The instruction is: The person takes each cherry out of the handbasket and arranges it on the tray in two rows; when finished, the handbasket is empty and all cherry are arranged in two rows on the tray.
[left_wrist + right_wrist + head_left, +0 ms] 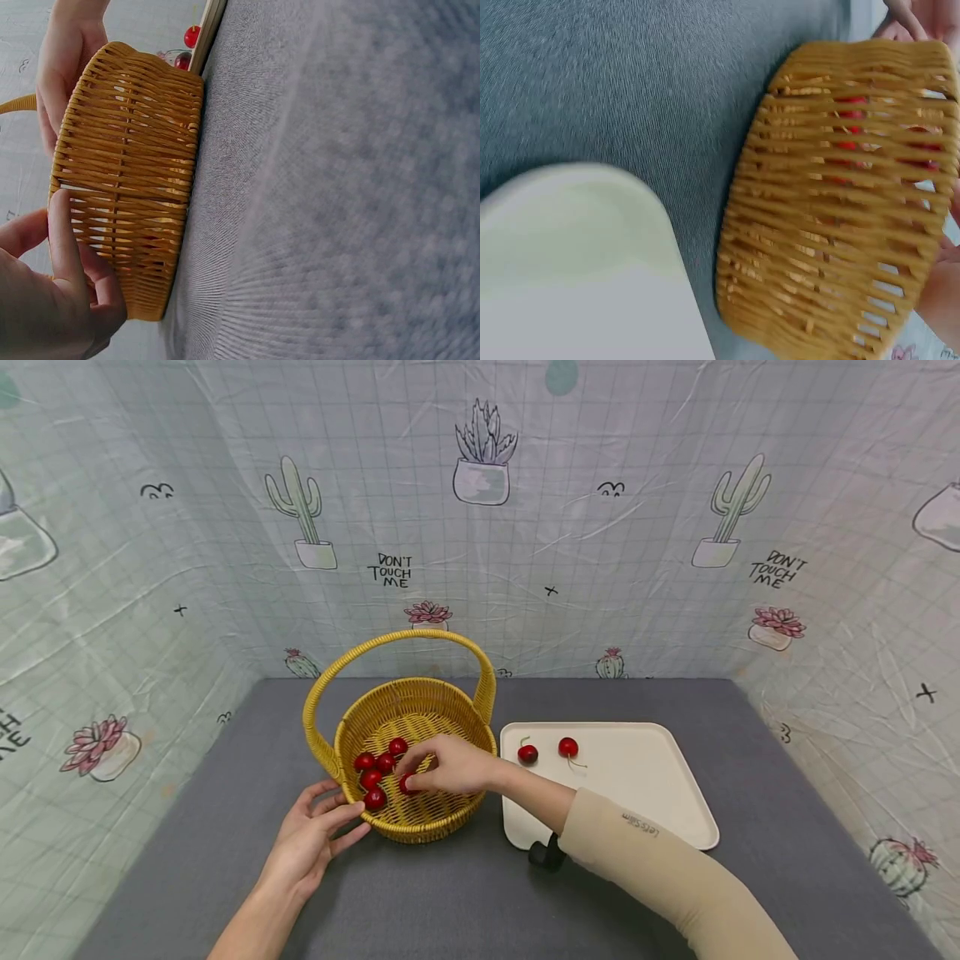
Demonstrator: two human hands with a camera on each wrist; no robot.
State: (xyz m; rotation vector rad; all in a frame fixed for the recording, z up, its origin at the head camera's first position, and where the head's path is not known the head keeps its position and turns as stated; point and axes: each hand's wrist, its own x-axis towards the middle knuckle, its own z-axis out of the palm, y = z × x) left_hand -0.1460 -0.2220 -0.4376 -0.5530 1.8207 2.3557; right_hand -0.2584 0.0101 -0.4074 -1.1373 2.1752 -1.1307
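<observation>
Thumb and fingertips of the right hand (453,764), bent downward within the basket, pinch one red cherry (404,785); we cannot tell whether it touches the woven floor. The fruit is nearly round, so we assign it no long axis. We note the governing relation: five loose cherries (371,778) lie to the left of these fingers, apart from the pinched one, the farthest of them toward the back and the closest to us beside the near-left wall.

The left hand (311,839) grips the rim at that same side, its thumb at the edge and its fingers against the outer wall, as we see in the left wrist view; it is the nearer hand to the cherry beside the rim. The yellow basket (416,835) stands upright on the grey cloth (465,902), its arched handle (420,633) raised above the opening.

Farther outward, the white tray (637,777) sits just beside the basket on the right. On it we find two stemmed cherries (567,747), right of the pinching fingers and beyond the right forearm; of the two hands, the right is nearer them.
</observation>
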